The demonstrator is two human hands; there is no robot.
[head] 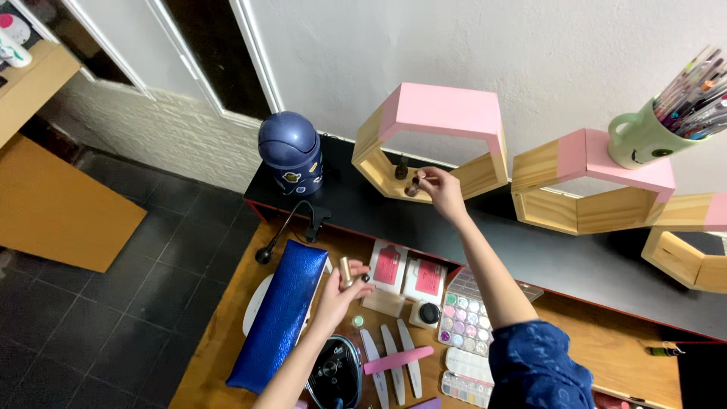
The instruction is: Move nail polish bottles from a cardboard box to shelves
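- Your right hand (441, 189) reaches to the upper middle of the frame, fingers pinched together on a small nail polish bottle (413, 185) at the mouth of the pink-topped hexagonal shelf (432, 129)
- That bottle is tilted, its long axis running from lower left to upper right, the cap end toward your fingertips
- A second dark bottle (400, 168) stands upright just beside it, inside the same shelf
- Your left hand (338, 295) sits lower, near the centre of the frame, fingers closed around a gold nail polish bottle (346, 271); its long axis is close to upright, leaning slightly left, gold end up
- Below that hand lie a blue glitter pouch (280, 314), nail files (394, 363) and a palette of coloured pots (463, 322), all on a wooden table (606, 326)
- Behind the table runs a black ledge (575, 261) carrying the hexagon shelves and a dark blue domed bin (291, 151)
- At the upper right a green mug (644, 140) filled with brushes stands on another shelf
- The wall is white; the floor at left is dark tile
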